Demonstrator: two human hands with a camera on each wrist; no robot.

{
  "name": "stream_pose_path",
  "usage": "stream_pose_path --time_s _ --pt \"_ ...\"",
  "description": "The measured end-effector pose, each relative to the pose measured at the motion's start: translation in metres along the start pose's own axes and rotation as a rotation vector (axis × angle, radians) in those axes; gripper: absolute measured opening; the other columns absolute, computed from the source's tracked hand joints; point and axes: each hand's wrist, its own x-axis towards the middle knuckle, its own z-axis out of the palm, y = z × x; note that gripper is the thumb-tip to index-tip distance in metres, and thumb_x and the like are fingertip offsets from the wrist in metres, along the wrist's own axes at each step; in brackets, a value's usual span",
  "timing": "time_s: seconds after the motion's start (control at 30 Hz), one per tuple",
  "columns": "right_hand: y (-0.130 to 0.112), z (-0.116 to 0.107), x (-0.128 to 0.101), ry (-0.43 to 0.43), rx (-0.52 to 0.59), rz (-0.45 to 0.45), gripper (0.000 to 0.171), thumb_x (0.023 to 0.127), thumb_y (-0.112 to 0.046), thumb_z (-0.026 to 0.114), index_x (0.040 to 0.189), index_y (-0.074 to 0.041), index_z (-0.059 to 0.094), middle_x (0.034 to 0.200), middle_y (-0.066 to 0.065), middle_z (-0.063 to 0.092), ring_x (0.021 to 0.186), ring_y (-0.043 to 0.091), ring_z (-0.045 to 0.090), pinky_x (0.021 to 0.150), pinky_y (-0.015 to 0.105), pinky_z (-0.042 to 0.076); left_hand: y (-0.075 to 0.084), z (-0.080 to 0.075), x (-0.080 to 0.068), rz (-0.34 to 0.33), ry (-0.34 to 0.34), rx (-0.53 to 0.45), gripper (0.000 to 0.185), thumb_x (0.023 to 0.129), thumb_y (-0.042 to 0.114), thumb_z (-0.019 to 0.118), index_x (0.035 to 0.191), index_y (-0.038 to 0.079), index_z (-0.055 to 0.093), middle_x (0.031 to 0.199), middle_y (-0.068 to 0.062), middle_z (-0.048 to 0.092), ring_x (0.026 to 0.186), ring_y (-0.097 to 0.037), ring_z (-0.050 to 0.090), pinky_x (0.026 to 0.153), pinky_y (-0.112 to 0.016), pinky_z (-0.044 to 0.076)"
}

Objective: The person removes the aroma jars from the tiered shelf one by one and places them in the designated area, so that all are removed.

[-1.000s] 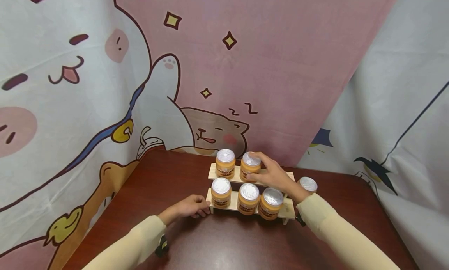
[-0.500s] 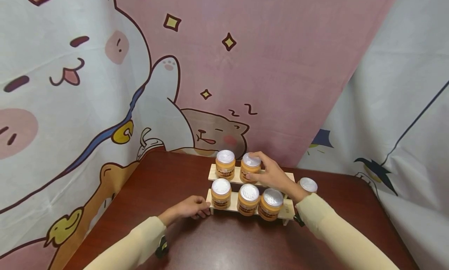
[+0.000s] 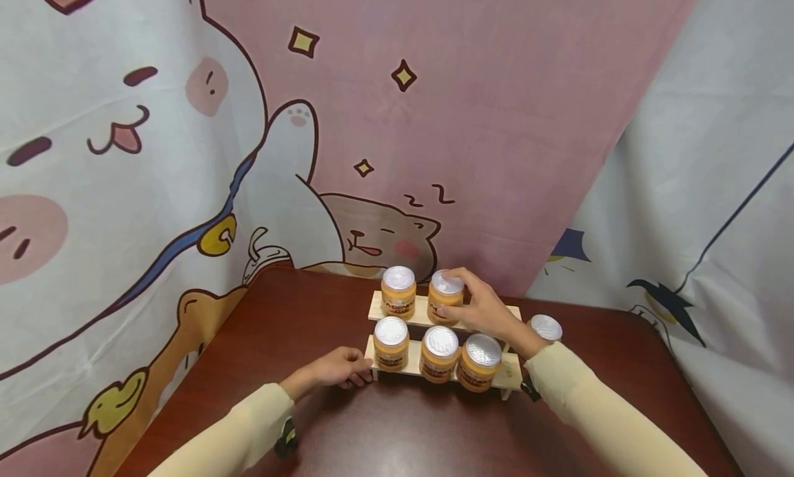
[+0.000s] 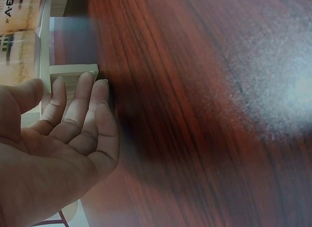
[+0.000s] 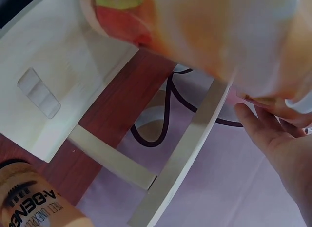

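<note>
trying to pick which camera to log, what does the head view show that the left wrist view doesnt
Only the head view shows the right hand gripping a silver-lidded jar on the upper tier, the other jars, a lone jar behind the right arm, and the cartoon curtain.
Only the left wrist view shows the left palm and fingertips close up against the rack's end.
Both show the left hand, wooden rack and dark wood table.
</note>
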Motion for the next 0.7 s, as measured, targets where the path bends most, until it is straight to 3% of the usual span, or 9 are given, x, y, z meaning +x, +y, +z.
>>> stream_pose_path --time_s 0.13,0.4,0.7 --pt "0.003 -0.006 -0.001 0.025 -0.034 -0.019 0.063 0.082 -0.018 0.085 0.135 -0.017 0.052 0.126 0.011 0.062 0.103 0.024 0.063 0.084 0.038 0.052 0.001 0.001 0.000 0.002 0.003 0.006 0.036 0.104 0.032 0.054 0.101 -0.004 0.063 0.102 -0.018 0.074 0.091 -0.027 0.071 0.070 -0.037 0.053" --pt "0.002 -0.019 -0.003 0.065 -0.099 -0.074 0.063 0.081 -0.020 0.085 0.135 -0.016 0.052 0.125 0.010 0.063 0.094 0.021 0.061 0.079 0.038 0.052 0.002 -0.001 0.000 -0.010 0.001 0.021 0.036 0.104 0.032 0.054 0.101 -0.002 0.063 0.102 -0.016 0.075 0.092 -0.027 0.071 0.070 -0.037 0.053" --pt "0.008 -0.028 -0.006 0.062 -0.092 -0.032 0.064 0.083 -0.023 0.084 0.137 -0.016 0.051 0.125 0.014 0.063 0.096 0.025 0.064 0.081 0.043 0.054 0.003 0.000 -0.002 -0.008 0.005 0.030 0.035 0.104 0.031 0.053 0.101 -0.003 0.063 0.102 -0.017 0.075 0.093 -0.029 0.071 0.072 -0.041 0.054"
